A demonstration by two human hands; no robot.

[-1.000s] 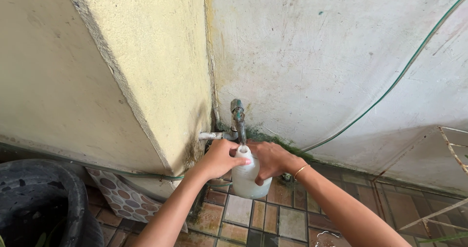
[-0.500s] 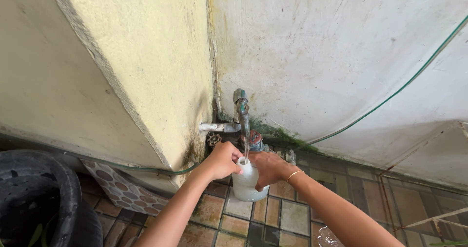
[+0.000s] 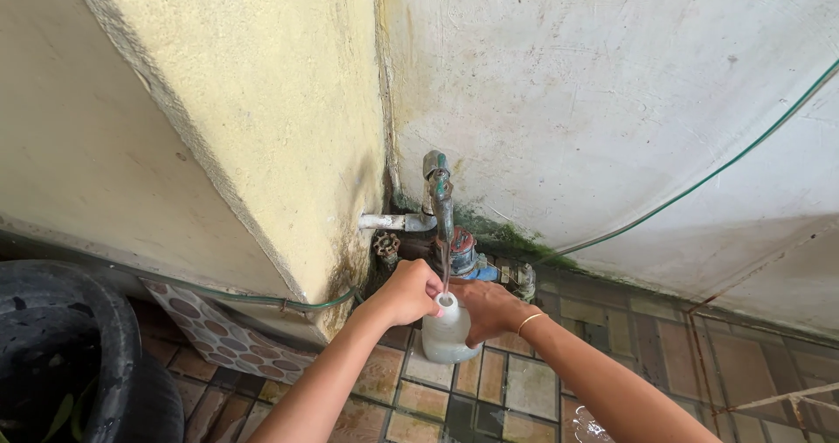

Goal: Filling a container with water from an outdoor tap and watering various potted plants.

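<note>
Nearest, the left hand (image 3: pixel 409 291) and the right hand (image 3: pixel 486 308) were both closed around a white plastic bottle (image 3: pixel 447 334), each grip clamped on its neck and shoulder. Compared with a second before, the bottle had come lower, away from the tap (image 3: pixel 440 190) (its mouth was pressed against the spout then), so a thin stream of water (image 3: pixel 446 268) now fell into the opening. Behind stood a water meter (image 3: pixel 461 252) and the stained wall (image 3: pixel 612 102).

Left hand (image 3: pixel 409 291) curled closed, knuckles up, forearm bare and extended from lower left, right hand (image 3: pixel 483 308) cupped closed opposite, wrist braceleted, both arms converging forward
</note>
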